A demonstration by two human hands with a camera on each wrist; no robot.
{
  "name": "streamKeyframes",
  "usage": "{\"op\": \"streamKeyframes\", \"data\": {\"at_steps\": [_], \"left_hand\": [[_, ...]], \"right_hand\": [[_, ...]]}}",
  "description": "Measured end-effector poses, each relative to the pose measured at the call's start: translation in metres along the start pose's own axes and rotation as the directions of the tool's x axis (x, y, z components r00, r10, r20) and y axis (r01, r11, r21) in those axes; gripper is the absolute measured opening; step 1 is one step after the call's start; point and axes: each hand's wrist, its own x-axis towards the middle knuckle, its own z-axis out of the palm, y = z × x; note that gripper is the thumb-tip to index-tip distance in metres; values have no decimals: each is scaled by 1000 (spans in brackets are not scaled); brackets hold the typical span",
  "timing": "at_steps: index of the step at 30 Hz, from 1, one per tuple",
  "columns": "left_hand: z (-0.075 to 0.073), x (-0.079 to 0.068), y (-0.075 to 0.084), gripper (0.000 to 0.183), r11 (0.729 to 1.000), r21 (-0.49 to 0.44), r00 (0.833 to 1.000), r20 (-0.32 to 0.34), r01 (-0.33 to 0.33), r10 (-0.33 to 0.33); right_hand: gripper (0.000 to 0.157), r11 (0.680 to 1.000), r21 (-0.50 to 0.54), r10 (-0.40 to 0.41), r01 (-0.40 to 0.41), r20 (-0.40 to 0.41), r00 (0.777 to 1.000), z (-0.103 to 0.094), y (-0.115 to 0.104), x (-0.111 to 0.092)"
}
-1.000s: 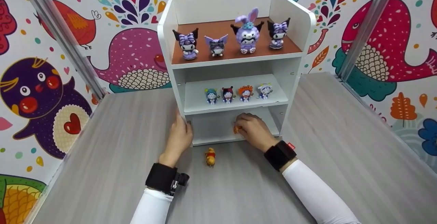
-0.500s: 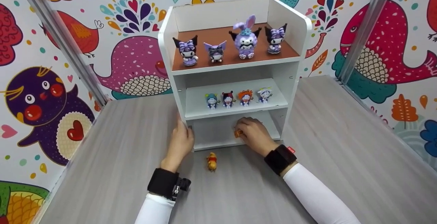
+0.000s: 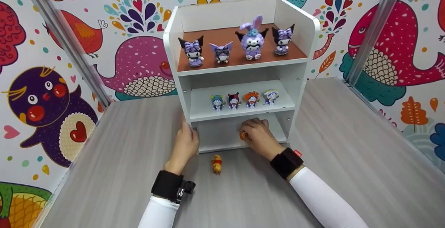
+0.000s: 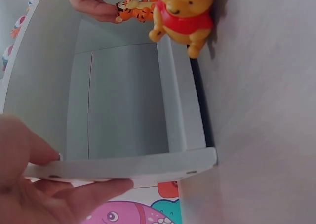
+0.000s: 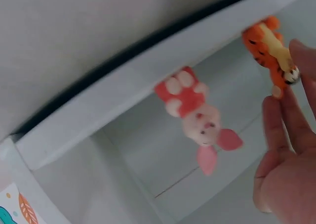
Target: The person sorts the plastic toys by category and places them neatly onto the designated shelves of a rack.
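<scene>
A white shelf unit [image 3: 243,65] stands on the table. My left hand [image 3: 183,144] grips its left side panel [image 4: 118,166], thumb inside and fingers outside. On the bottom shelf, my right hand [image 3: 259,136] pinches an orange striped tiger figurine [image 5: 269,56] by its head, upright near the front edge. Beside it stands a pink piglet figurine [image 5: 197,105] in red, which my right hand hides in the head view. A yellow bear figurine [image 3: 217,164] in a red shirt is on the table before the shelf.
Several purple-and-black figurines [image 3: 252,43] stand on the brown top shelf. Several small blue-and-white figurines [image 3: 251,100] line the middle shelf, just above my right hand. Patterned walls [image 3: 139,64] and metal posts [image 3: 66,37] enclose the table.
The head view has tilted slightly, so the shelf appears lower. Both hands keep their places, with the tiger figurine still between my right fingers.
</scene>
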Motion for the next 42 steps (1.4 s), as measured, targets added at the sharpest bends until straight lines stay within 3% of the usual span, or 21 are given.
{"op": "streamKeyframes", "data": {"at_steps": [8,13,17,21,24,27,34,42], "left_hand": [[-1,-1,1,64,1000,-3,1000,-6,-20,20],[-1,-1,0,64,1000,-6,1000,0,-3,3],[-1,0,-1,65,1000,-4,1000,1,14,-14],[0,0,-2,65,1000,3,1000,-6,8,-8],[0,0,-3,64,1000,10,1000,-13,-8,8],[0,0,-3,63,1000,15,1000,-15,-25,25],[0,-1,-3,63,999,14,999,-17,-32,33],[0,0,-2,63,1000,4,1000,-7,-20,20]], "right_hand": [[24,1000,-2,-29,29,-34,999,-15,-9,2],[16,992,-35,-122,120,-62,991,-15,-25,0],[18,973,-36,-224,226,61,973,-2,-45,-7],[32,941,-43,-314,336,257,914,11,-59,-16],[39,921,-45,-350,388,346,871,15,-63,-20],[38,914,-27,-368,404,360,857,16,-62,-22],[27,930,100,-364,353,362,858,16,-61,-21],[24,937,106,-346,333,412,843,14,-61,-20]]}}
